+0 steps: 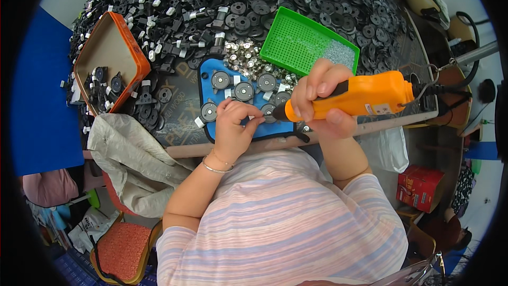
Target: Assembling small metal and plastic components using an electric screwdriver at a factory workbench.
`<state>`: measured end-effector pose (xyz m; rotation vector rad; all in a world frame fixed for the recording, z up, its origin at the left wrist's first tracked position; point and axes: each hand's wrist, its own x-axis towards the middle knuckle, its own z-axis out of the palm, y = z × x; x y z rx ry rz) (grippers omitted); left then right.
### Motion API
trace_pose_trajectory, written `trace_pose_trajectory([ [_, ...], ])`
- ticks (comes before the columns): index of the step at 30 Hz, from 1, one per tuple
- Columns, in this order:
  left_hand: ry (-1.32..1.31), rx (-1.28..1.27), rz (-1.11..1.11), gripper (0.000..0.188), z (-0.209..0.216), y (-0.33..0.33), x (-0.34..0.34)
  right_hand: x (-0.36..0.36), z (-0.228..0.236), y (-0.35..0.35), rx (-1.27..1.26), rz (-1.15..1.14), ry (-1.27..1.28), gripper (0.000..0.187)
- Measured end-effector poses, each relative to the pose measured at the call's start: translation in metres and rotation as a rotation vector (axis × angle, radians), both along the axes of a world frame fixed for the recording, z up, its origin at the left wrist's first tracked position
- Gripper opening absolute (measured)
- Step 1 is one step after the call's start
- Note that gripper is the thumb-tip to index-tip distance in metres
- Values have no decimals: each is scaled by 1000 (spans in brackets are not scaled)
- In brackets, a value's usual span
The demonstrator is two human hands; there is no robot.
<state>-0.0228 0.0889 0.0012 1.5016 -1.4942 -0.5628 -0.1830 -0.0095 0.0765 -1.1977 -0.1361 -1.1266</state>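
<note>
My right hand (325, 95) is wrapped round an orange electric screwdriver (370, 94), which lies tilted with its black nose toward the left. At that nose, my left hand (235, 124) has thumb and forefinger pinched together; whatever sits between them is too small to make out. Both hands are over a blue mat (227, 133). On it sit several black round wheel-like parts (244, 91) with silver centres and white tabs. One such part (269, 112) is right beside the driver's tip, partly covered by it.
Small silver metal pieces (246, 55) are heaped behind the mat. A green perforated tray (291, 39) holds tiny screws (338, 52). Black discs (344, 0) and black parts with white ends (174, 21) pile up behind. An orange-rimmed box (140, 55) stands left, a grey cloth (124, 151) nearer me.
</note>
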Motion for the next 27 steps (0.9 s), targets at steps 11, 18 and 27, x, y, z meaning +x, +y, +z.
trace_pose_trajectory([
  [11, 25, 30, 4, 12, -4, -1, 1, 1, 1, 3, -27, 16, -22, 29],
  [18, 22, 31, -4, 12, -3, -1, 0, 3, 4, 5, -39, 24, 18, 29],
  [27, -437, 10, 7, 41, 6, -7, -13, 10, -19, 4, -152, -133, 289, 30],
])
